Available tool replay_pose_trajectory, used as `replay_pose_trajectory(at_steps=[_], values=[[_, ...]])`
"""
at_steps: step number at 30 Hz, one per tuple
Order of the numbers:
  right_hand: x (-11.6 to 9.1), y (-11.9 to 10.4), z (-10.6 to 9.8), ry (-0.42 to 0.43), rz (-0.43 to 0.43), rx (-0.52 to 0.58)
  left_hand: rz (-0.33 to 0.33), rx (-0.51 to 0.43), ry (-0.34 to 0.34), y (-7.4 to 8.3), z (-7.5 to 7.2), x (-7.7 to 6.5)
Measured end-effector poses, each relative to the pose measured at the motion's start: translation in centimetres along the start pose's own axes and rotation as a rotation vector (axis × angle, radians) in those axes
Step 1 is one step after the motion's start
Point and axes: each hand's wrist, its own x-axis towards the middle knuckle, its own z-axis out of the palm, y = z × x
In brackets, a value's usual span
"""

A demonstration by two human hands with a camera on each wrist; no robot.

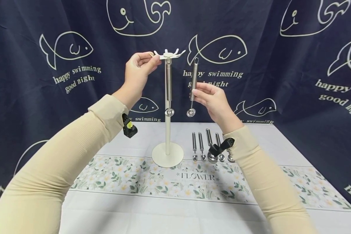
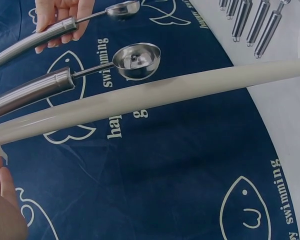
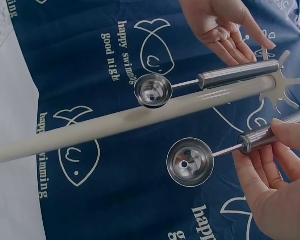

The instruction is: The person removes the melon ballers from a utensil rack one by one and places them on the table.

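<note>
A cream utensil stand (image 1: 167,130) has a ring of upturned hooks at its top. My left hand (image 1: 140,66) pinches one hook on the left side between thumb and fingers. From a front hook hangs a steel melon baller (image 1: 169,81), bowl down, alongside the pole. To the right of the stand, my right hand (image 1: 213,99) grips a second melon baller (image 3: 190,162) by the lower handle. This one is nearly upright, its loop end up near hook height and its bowl down, apart from the hooks. A small hole shows in its bowl in the right wrist view.
Several steel scoops and ballers (image 1: 201,143) lie in a row on the white table (image 1: 128,211), right of the stand's round base (image 1: 159,159). A floral runner (image 1: 120,175) crosses the table. Behind hangs a dark blue fish-print curtain (image 1: 260,81).
</note>
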Motion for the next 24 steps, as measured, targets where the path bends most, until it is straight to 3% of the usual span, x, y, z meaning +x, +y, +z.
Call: replay_pose_trajectory(at_steps=[9,24], values=[[-0.2,0.3,-1.1,0.020,-0.001,-0.029,-0.003,-0.005,0.007,-0.1,0.0,0.1],[-0.4,0.9,-2.9,0.059,0.017,0.017,-0.009,-0.009,0.014,0.1,0.1,0.0]])
